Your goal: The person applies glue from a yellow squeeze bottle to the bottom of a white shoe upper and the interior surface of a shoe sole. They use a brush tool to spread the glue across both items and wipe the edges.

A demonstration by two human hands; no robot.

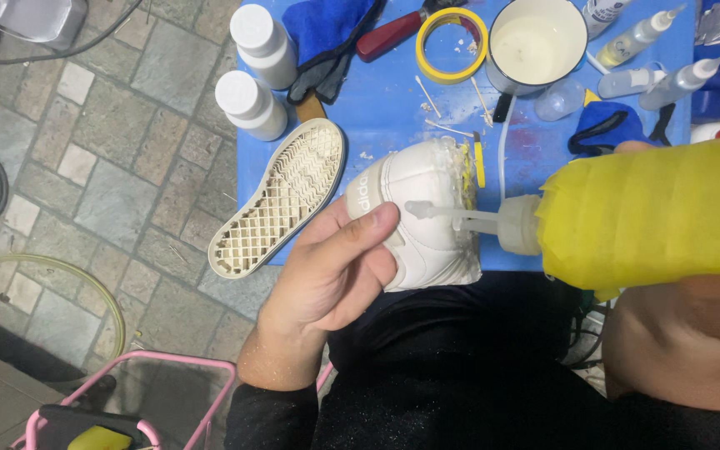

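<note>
Head view: left hand grips white shoe, right hand grips yellow bottle beside detached sole.

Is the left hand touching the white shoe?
Touching. The head view shows the left hand wrapped around the heel of the white shoe, thumb pressed against it.

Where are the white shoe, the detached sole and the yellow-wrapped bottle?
white shoe (427, 187), head view, on its heel side panel.
detached sole (281, 200), head view, on the middle of its grid face.
yellow-wrapped bottle (652, 212), head view, on the taped body.
</note>
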